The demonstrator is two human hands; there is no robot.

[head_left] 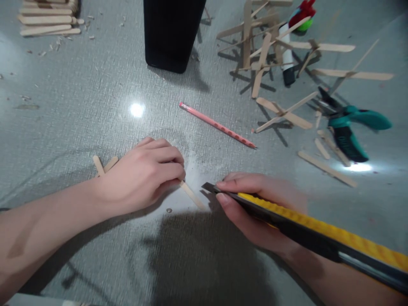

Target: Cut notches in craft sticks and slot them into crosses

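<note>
My left hand (146, 170) is closed over a thin wooden craft stick (191, 195), whose free end sticks out to the right below my fingers. My right hand (255, 204) grips a yellow and black utility knife (306, 229) close to its front. The dark blade (208, 187) points left, a short gap away from the stick. Behind my left wrist, two crossed craft stick ends (99, 165) show; the rest of them is hidden. A pink pencil (219, 126) lies on the table beyond both hands.
Crossed-stick pieces (263, 63), a marker (287, 63) and teal-handled pliers (350, 131) lie at the right. A tall black object (172, 34) stands at the back middle. Stacked craft sticks (47, 19) sit at the far left. Loose sticks (327, 168) lie near the pliers.
</note>
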